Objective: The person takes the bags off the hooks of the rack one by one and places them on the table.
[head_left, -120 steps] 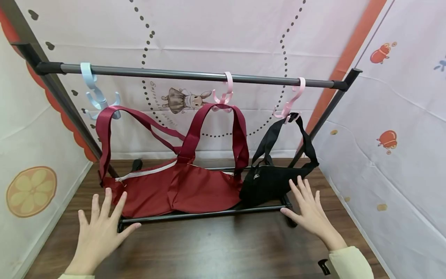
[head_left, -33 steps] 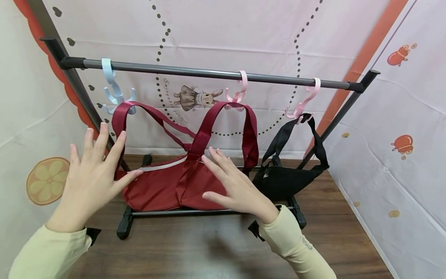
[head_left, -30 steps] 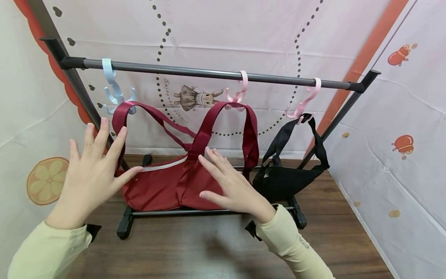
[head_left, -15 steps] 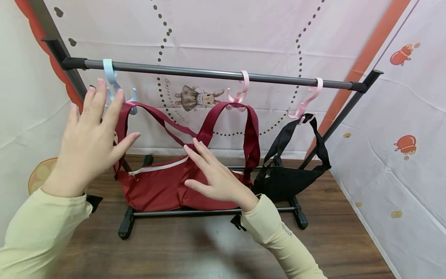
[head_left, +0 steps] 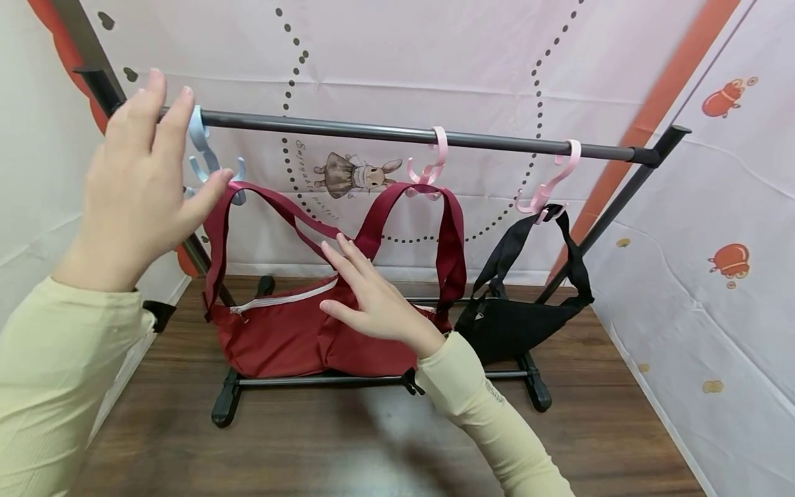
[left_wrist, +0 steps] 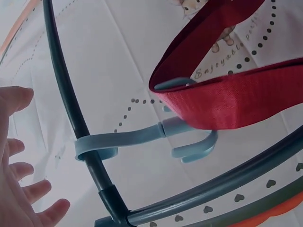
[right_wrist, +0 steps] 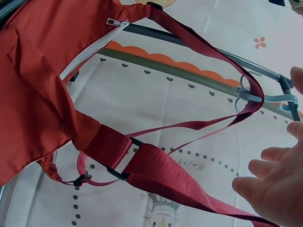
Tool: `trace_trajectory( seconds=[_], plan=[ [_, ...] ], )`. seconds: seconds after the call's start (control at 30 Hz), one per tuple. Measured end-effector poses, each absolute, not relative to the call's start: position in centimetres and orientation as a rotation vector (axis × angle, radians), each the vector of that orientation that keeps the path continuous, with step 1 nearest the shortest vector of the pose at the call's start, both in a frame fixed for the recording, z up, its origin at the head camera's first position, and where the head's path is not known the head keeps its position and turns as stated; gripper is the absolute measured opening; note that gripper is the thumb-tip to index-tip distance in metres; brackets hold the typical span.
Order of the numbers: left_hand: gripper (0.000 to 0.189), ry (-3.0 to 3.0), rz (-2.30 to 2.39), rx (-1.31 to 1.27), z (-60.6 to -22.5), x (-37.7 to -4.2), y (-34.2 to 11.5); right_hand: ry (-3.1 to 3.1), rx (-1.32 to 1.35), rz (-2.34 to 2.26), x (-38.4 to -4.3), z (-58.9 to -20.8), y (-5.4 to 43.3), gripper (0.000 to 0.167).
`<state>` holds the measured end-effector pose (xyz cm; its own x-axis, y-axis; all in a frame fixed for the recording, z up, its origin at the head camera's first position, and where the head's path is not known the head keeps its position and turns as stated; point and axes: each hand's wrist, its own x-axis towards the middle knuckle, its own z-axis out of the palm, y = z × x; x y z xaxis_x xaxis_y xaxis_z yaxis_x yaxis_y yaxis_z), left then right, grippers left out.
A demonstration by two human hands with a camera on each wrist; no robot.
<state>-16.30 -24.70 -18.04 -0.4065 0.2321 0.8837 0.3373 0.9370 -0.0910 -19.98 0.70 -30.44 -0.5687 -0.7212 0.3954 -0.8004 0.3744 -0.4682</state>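
Note:
My left hand [head_left: 133, 179] is raised at the left end of the rail, fingers spread, beside a light blue swivel hook [left_wrist: 137, 137]. In the left wrist view its fingers are apart from the hook and hold nothing. The hook bears a dark red strap [left_wrist: 227, 104] of the red zipped bag [head_left: 279, 338]; another strap loops over the middle pink hook [head_left: 437, 159]. My right hand [head_left: 375, 304] is held in front of the bag with straight fingers, overlapping it in the head view. In the right wrist view its fingers [right_wrist: 270, 170] grip nothing.
A black bag [head_left: 522, 321] hangs by its strap from a second pink hook [head_left: 559, 179] at the right. All hooks hang on the dark metal rail [head_left: 323, 126] of a floor rack. Printed white cloth walls [head_left: 671, 228] stand around it on the wood floor [head_left: 298, 442].
My left hand has risen from beside the red bag to the rail by the blue hook. My right hand has moved left from the black bag to the red bag. The bags still hang.

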Motion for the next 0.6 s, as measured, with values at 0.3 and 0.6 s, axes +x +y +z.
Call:
trace_trajectory(
  seconds=[0.3,0.6],
  plan=[
    [0.058,-2.118,-0.140,-0.398,-16.0,-17.7,-24.9,-2.547,1.364,0.986,-21.0,-30.5,-0.6,0.073],
    [0.052,-2.362,-0.314,-0.282,-14.1,-18.5,-24.9,-2.527,1.347,1.006,-22.0,-30.5,-1.8,0.075]
  ],
)
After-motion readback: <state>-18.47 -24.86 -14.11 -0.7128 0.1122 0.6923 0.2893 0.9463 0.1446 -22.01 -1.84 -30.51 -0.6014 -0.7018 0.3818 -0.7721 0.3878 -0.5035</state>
